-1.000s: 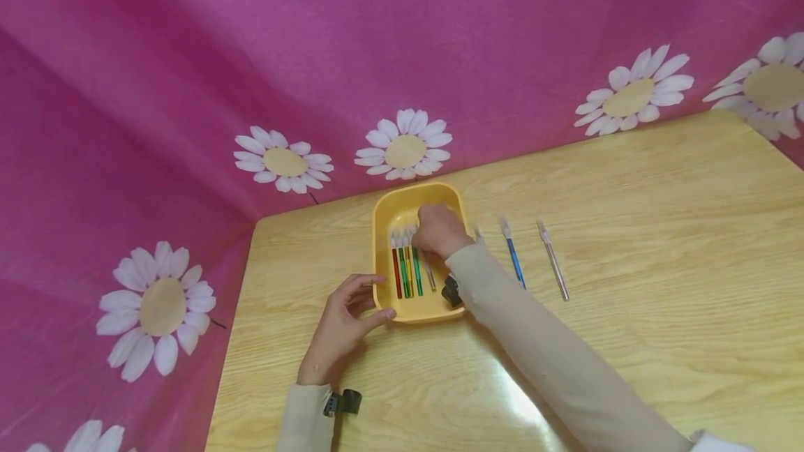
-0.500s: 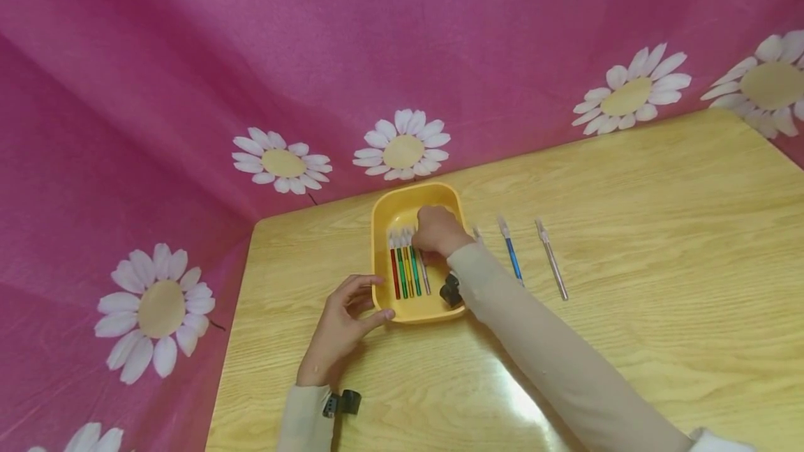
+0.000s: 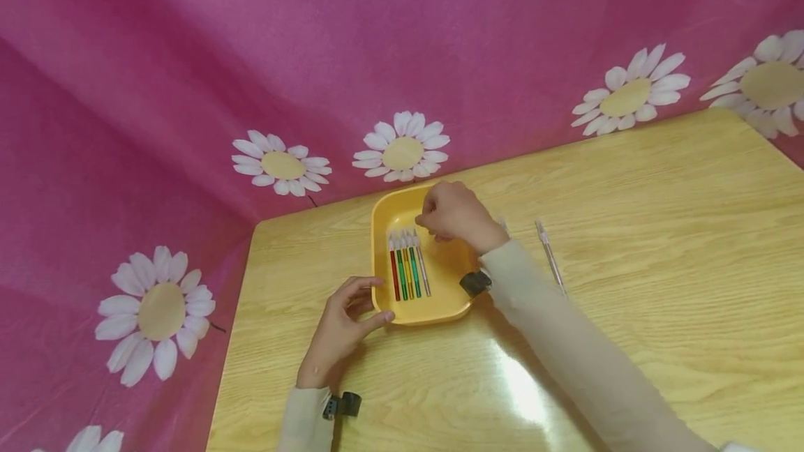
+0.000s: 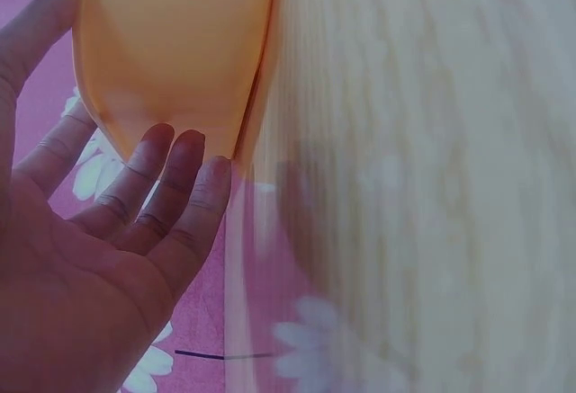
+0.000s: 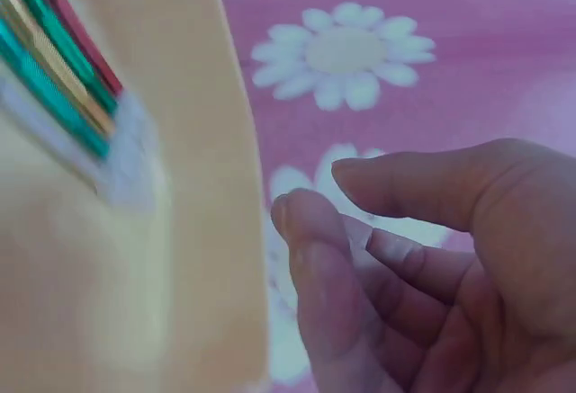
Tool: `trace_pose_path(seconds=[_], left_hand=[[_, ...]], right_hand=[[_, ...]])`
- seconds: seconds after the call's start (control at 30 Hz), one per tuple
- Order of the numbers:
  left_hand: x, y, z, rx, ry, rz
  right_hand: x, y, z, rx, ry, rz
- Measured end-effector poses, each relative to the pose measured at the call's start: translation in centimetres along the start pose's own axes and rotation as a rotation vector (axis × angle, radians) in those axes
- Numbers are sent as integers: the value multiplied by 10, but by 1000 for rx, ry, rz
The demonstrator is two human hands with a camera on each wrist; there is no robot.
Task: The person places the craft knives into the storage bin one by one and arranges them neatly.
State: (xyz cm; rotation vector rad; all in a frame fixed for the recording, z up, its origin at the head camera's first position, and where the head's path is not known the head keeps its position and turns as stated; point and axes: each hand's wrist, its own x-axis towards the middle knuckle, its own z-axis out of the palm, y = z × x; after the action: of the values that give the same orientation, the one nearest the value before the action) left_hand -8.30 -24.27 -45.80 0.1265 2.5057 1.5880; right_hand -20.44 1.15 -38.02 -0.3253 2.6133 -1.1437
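Note:
The yellow tray [image 3: 380, 243] holds several slim craft knives [image 3: 405, 267] side by side, with red, green, gold and silvery handles and pale caps. My left hand [image 3: 339, 323] grips the tray's near left corner; in the left wrist view its fingertips [image 4: 184, 146] lie against the outer wall. Over the tray's far right side hovers my right hand [image 3: 455, 211]. In the right wrist view its thumb and loosely bent fingers stand apart, with nothing held. To the right on the table lies a silvery-pink craft knife [image 3: 550, 257], its lower end behind the right sleeve.
The wooden table [image 3: 659, 229] meets a pink daisy-print cloth [image 3: 502, 54] at its back and left edges. A pale tip [image 3: 502, 223] shows just beyond the right wrist; the rest is hidden by the arm. Each wrist carries a small black camera [image 3: 342, 405].
My right hand has let go of the silvery craft knife in the tray and moved up and right, uncovering the row. The right arm now covers the blue craft knife. My left hand stays put.

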Motion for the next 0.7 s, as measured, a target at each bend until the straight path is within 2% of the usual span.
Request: trace_pose_path(seconds=[0.2,0.4,0.57,0.7], left_hand=[[0,0,2,4,-2,6],[0,1,1,1,-8,14],[-1,0,0,10,-7,21],[-2,-1,0,-2,-6,20]], right_hand=[[-20,35,-34,-110,95,-50],[-44,82,-59,-194,140,-6],[-59,120,-64,-232,92,36],[-67,142,-62,-248,44,81]])
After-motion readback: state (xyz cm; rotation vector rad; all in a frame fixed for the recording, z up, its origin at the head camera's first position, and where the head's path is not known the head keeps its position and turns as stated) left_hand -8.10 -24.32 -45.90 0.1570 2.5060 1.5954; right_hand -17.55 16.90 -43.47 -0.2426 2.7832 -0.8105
